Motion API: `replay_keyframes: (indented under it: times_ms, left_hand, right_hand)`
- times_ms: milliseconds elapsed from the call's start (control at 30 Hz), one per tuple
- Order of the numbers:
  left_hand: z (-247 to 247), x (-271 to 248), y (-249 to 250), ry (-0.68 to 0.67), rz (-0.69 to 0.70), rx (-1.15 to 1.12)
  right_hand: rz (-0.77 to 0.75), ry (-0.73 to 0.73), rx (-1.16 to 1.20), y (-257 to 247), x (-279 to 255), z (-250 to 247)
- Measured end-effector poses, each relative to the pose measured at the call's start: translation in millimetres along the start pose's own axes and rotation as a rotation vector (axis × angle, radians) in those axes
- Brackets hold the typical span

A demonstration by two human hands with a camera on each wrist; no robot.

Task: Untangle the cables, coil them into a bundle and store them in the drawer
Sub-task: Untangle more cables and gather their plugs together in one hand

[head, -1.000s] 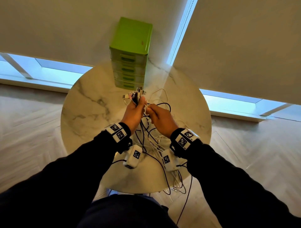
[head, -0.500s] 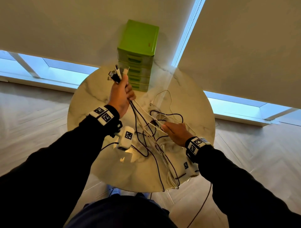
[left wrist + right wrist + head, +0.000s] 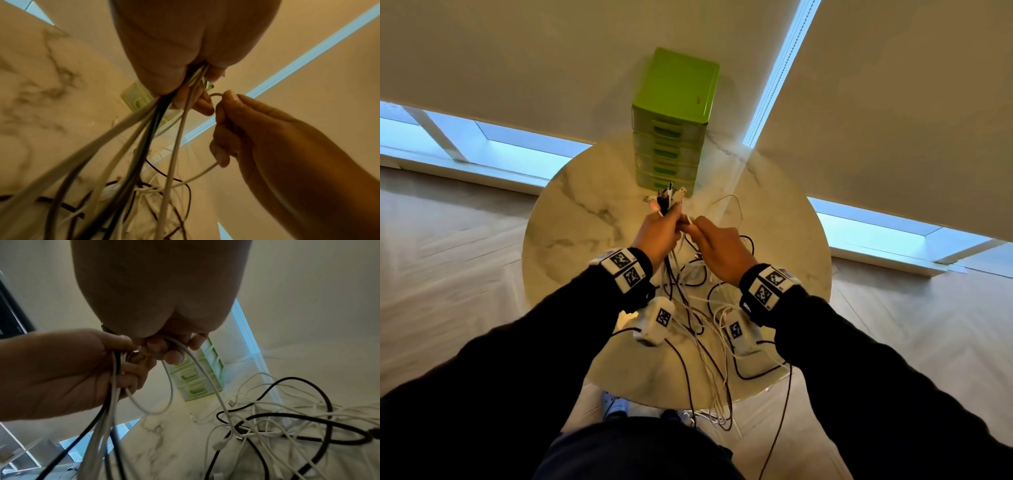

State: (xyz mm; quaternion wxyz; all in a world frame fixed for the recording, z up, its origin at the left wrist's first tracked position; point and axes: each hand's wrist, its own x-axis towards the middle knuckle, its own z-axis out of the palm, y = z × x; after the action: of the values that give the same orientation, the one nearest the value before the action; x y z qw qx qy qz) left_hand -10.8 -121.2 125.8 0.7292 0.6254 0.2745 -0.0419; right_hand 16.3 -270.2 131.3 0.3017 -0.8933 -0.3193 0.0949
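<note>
Above the middle of the round marble table (image 3: 585, 212), my left hand (image 3: 667, 224) grips a bunch of black and white cables (image 3: 144, 138). Their plug ends (image 3: 666, 200) stick up past the fingers. Right beside it, my right hand (image 3: 702, 229) pinches a thin white cable (image 3: 205, 368), fingertips almost touching the left hand's. The right hand (image 3: 236, 126) holds that cable as a loop (image 3: 197, 175). The remaining cables lie in a loose tangle (image 3: 287, 426) on the table below both hands and trail over its near edge (image 3: 719, 404). The green drawer unit (image 3: 671, 120) stands at the table's far edge, its drawers pushed in.
Behind the table are pale roller blinds with strips of window (image 3: 524, 154) showing under them. Wooden floor (image 3: 448, 274) surrounds the table. Wrist camera units (image 3: 657, 320) hang under both forearms. Shoes (image 3: 614, 406) show below the table's near edge.
Half a second ago my left hand was raised to the far left and my right hand was down on the tangle. They now meet above the table's middle, the right hand holding a white cable.
</note>
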Motion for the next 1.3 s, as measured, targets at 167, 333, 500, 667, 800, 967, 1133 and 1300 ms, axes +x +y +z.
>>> replay_keyframes:
  times_ms: [167,333,500,667,800,967,1133,1300]
  left_hand:
    - [11.8,-6.7,16.6,-0.055,-0.013,-0.255]
    - [6.9,-1.6,35.7,-0.050,0.029,-0.510]
    - [-18.0,3.7,53.3,-0.013,0.134,-0.468]
    - [-27.9,1.6,52.3,0.036,0.283,-0.243]
    - [-12.5,-11.8,25.8,-0.063,0.313,0.152]
    - [2.1,-6.6,9.7,-0.001,0.275,0.277]
    - [0.9,8.1,13.9,0.031,0.184,0.169]
    - [1.2,19.4,11.7,0.049,0.202,0.137]
  right_hand:
    - [0.001,-0.078,0.072,4.1,-9.6,1.5]
    - [0.052,-0.214,0.095,32.0,-26.2,6.3]
    - [0.188,-0.399,0.045,67.4,-44.3,7.9]
    - [0.224,-0.349,-0.064,92.2,-27.3,-6.0]
    - [0.236,-0.223,-0.109,73.6,14.9,-14.8]
    - [0.069,-0.176,0.003,28.8,38.5,-20.1]
    - [-0.095,-0.200,0.023,13.1,38.8,-13.8]
    - [-0.069,-0.278,0.089,19.6,36.8,-13.7]
